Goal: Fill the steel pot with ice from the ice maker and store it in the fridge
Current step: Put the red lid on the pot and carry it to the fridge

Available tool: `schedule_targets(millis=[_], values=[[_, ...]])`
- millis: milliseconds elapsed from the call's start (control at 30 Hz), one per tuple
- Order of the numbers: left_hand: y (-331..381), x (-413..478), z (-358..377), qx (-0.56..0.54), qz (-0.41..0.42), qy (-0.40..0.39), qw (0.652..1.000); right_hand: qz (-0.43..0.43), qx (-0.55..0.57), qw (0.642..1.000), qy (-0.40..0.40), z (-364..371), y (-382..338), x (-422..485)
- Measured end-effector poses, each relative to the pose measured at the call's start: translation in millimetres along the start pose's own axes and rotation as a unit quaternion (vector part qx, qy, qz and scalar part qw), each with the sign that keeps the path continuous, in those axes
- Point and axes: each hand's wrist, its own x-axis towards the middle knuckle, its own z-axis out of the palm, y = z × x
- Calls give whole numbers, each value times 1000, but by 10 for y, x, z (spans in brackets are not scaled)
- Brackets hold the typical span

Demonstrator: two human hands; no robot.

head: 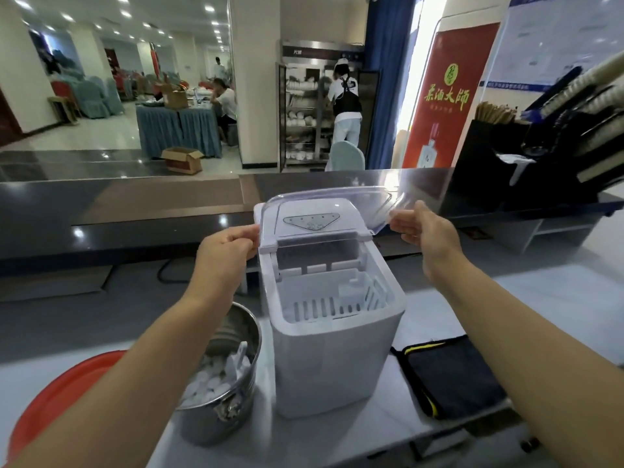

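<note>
White box-shaped plastic ice maker (334,359) sat between our hands; its slotted basket (334,302) looked near empty. Round steel pot (219,420) stood under our left forearm, just beside the machine, with white ice pieces (209,383) and a white plastic scoop (238,361) in it. Clear curved plastic lid (371,206) was raised: left hand (229,249) pinched its left edge, right hand (425,231) its right corner. We judged closing was the step: lower both sides evenly, no twist, fingertips clear before it seats.

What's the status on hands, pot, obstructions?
Left hand and right hand grip clear lid by side edges, lid raised. Steel pot beside ice maker, holds ice, white scoop. Left forearm crosses over pot.
</note>
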Motion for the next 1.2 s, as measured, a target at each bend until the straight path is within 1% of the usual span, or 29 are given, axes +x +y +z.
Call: schedule_targets(millis=[133, 200, 267, 433, 600, 700, 833, 967, 1033, 1133, 1200], values=[[-123, -134, -18, -10, -16, 8, 1000, 43, 7, 999, -3, -140, 117, -120], [-200, -168, -6, -20, -30, 11, 999, 58, -12, 998, -17, -180, 203, -199], [-260, -188, 25, -26, -46, 13, 999, 71, -3, 997, -29, -188, 277, -271], [-343, -182, 83, -18, -65, 24, 997, 85, 21, 996, -32, -151, 368, -326], [-346, -225, 115, -5, -58, 39, 998, 91, 13, 995, -37, -199, 415, -301], [-337, -266, 110, -9, -75, 42, 996, 96, -2, 994, -49, -228, 399, -286], [-389, -342, 45, 5, -84, 52, 995, 76, -60, 993, -66, -273, 350, -270], [-439, -504, -53, 11, -77, 70, 994, 45, -120, 991, -25, -265, 290, -275], [-468, -570, -105, 3, -81, 83, 993, 9, -144, 989, -28, -214, 231, -334], [-523, -650, -191, -6, -95, 98, 991, -55, -184, 978, -83, -67, 107, -531], [-534, -684, -247, -8, -97, 104, 990, -65, -195, 969, -139, 64, 36, -679]])
